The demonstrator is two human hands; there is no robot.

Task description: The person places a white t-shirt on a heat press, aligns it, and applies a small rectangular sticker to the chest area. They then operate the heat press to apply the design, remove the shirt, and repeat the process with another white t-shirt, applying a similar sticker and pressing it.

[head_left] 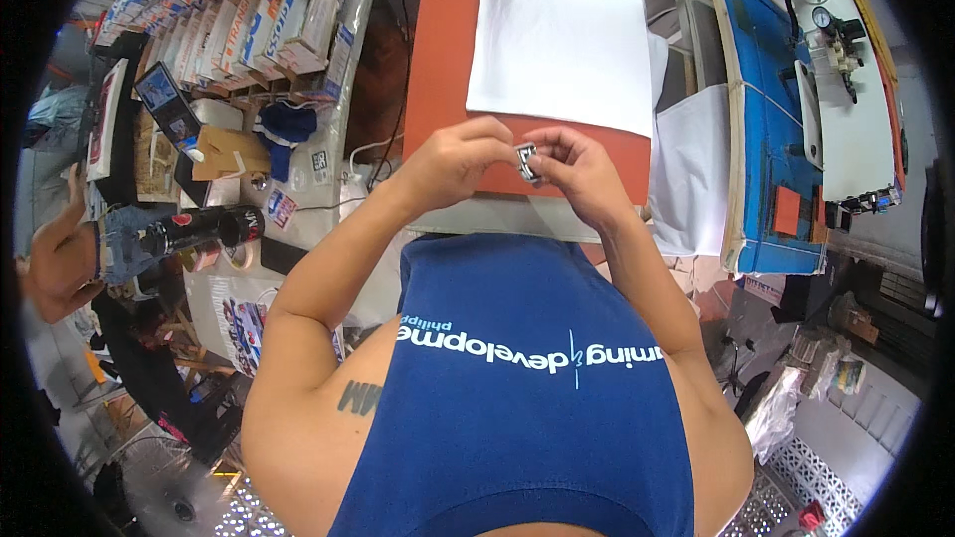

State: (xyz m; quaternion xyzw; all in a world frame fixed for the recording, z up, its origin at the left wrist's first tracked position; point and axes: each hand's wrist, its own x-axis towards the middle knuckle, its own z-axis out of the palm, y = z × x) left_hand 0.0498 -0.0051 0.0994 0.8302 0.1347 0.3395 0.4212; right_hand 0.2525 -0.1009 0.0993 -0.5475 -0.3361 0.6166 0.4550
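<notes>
A small black-and-white patterned piece is between my hands, above the near edge of an orange-red board. It is too small to tell whether it is a label or a cut-out. My right hand pinches its right side between thumb and fingers. On the other side, the closed fingertips of my left hand meet its left edge. Just beyond my hands, a white sheet lies flat on the board, covering much of it.
White fabric hangs right of the board, beside a blue-topped table with a pressure gauge behind. Long boxes fill the left table, near a dark tumbler and a laptop. Another person is at far left.
</notes>
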